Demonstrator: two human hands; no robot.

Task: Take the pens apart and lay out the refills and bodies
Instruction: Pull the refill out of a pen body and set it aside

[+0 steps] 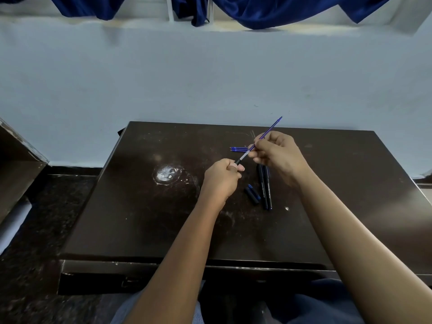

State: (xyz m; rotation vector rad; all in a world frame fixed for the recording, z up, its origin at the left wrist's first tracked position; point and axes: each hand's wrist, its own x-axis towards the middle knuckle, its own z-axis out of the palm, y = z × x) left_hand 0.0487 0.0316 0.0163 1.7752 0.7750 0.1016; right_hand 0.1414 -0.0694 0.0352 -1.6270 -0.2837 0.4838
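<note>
A thin blue refill (271, 127) slants up to the right above the dark table (140, 218). My right hand (278, 153) pinches the refill near its middle. My left hand (222, 177) is closed around the black tip piece at the refill's lower end. Blue refills (238, 149) lie side by side on the table behind my hands. Two black pen bodies (265, 190) lie parallel below my right hand, and two small black-and-blue pieces (252, 195) rest just left of them.
A pale worn patch (167, 174) marks the table's middle left. A light blue wall rises right behind the table. A wooden board (16, 164) leans at the left, and dark speckled floor shows around it.
</note>
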